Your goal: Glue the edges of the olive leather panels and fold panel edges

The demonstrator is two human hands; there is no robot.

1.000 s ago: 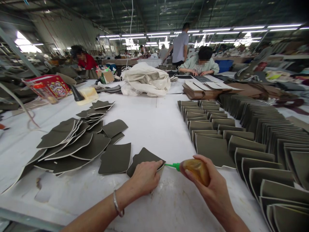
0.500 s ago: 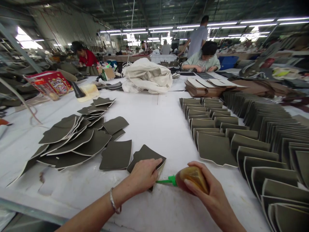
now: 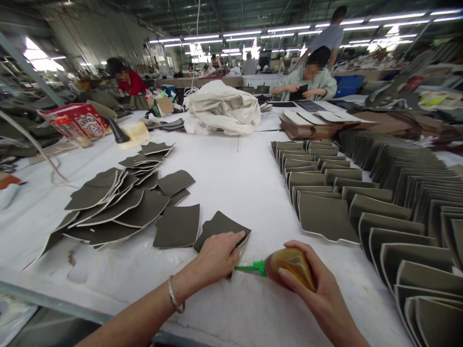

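My left hand (image 3: 218, 256) is closed on the near edge of a dark olive cut piece (image 3: 219, 226) that lies on the white table (image 3: 238, 173), lifting that edge a little. My right hand (image 3: 311, 289) is wrapped round an amber squeeze bottle (image 3: 289, 265). Its green nozzle (image 3: 249, 267) points left and its tip reaches under the lifted edge beside my left fingers. A silver bangle (image 3: 173, 296) is on my left wrist.
Loose olive pieces (image 3: 119, 202) are spread at the left. Overlapping rows of the same pieces (image 3: 361, 202) fill the right side. Behind are a cream cloth bundle (image 3: 224, 108), tan stacked pieces (image 3: 314, 124), a red box (image 3: 77, 123) and seated workers (image 3: 307, 82).
The bottle's nozzle moved left, from beside the piece's corner to under its lifted near edge. My left hand stayed on the piece. The view shifted slightly.
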